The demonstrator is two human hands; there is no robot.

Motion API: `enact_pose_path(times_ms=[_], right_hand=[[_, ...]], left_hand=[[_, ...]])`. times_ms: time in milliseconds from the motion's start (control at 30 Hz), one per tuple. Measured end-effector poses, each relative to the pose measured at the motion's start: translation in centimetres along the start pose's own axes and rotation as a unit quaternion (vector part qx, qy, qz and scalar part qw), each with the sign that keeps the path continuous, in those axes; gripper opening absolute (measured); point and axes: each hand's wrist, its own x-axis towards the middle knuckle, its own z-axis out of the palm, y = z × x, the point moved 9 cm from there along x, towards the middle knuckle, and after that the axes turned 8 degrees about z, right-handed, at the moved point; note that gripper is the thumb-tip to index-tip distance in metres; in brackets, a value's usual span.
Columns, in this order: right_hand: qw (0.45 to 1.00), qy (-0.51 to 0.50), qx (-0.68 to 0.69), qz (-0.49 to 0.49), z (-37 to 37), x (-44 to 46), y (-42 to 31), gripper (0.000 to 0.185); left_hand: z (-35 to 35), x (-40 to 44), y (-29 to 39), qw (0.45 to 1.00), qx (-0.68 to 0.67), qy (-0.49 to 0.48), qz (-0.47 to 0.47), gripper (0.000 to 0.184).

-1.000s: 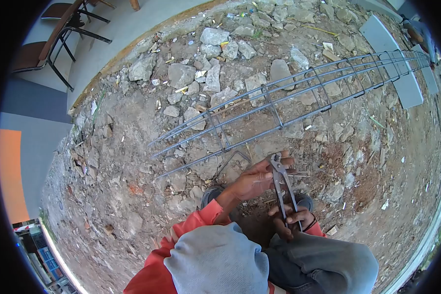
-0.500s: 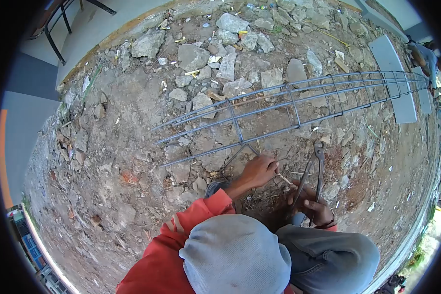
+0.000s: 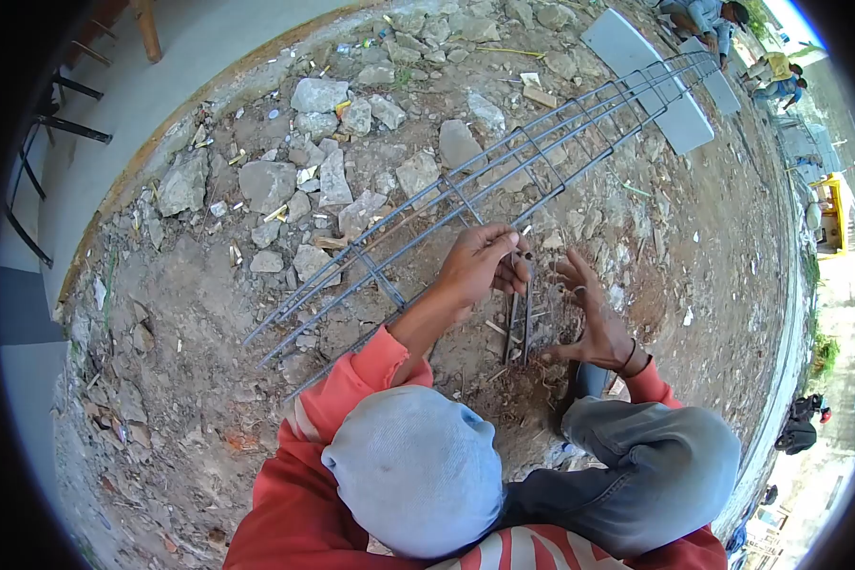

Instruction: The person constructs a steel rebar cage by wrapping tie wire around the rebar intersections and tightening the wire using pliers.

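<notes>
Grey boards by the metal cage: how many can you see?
2. The larger grey board lies under the metal cage; the smaller grey board lies by the cage's far end. Others may be hidden.

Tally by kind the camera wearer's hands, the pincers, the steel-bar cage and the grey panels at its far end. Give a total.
Wearer's hands: 2 (left hand, right hand)
Pincers: 1
Steel-bar cage: 1
Grey panels: 2 (larger panel, smaller panel)
Total: 6
</notes>
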Motion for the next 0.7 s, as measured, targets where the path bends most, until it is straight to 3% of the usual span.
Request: enact_pose_path(times_ms=[67,100,167,200,233,300,333,367,433,467,500,567,700], right_hand=[[0.994,-0.023,0.102,-0.012,-1.9,0.5,0.5,0.141],[0.994,-0.018,0.104,-0.015,-3.1,0.8,0.8,0.141],[0.963,-0.068,0.260,0.009,-4.6,1.3,1.5,0.142],[0.949,-0.076,0.306,-0.025,-5.4,1.5,1.2,0.122],[0.948,-0.077,0.306,-0.030,-6.0,2.0,1.7,0.122],[0.792,-0.063,0.607,0.009,-7.4,3.7,4.2,0.093],[0.747,-0.028,0.663,0.049,-8.4,4.4,4.3,0.061],[0.740,-0.035,0.670,0.046,-9.0,5.5,5.9,0.061],[0.714,-0.018,0.694,0.084,-10.2,7.9,9.8,0.041],[0.732,-0.004,0.669,0.128,-10.0,8.7,10.9,0.031],[0.726,-0.018,0.676,0.124,-9.7,9.5,10.1,0.031],[0.777,-0.035,0.600,0.185,-7.9,10.2,9.6,0.030],[0.724,-0.124,0.665,0.139,-5.8,11.5,8.1,0.035]], left_hand=[[0.3,1.9,0.5,1.000,0.000,0.019,0.006,0.023],[0.2,2.8,0.9,0.999,-0.004,0.044,0.014,0.023],[0.9,4.1,1.4,0.999,0.000,0.043,0.018,0.022],[1.1,4.5,1.8,0.998,0.013,0.056,0.022,0.022],[1.4,5.0,2.3,0.997,0.026,0.071,0.027,0.022],[1.9,6.0,2.9,0.995,0.064,0.072,0.033,0.022],[2.0,6.3,3.0,0.992,0.100,0.069,0.035,0.022],[2.0,6.7,3.1,0.991,0.109,0.077,0.032,0.022],[2.5,8.0,4.9,0.968,0.229,0.058,0.090,0.023],[2.5,8.5,5.4,0.964,0.241,0.068,0.088,0.023],[3.2,9.0,6.5,0.956,0.256,0.056,0.128,0.024],[4.8,9.8,7.9,0.945,0.282,0.050,0.156,0.024],[7.0,12.0,9.1,0.942,0.299,0.088,0.121,0.023]])
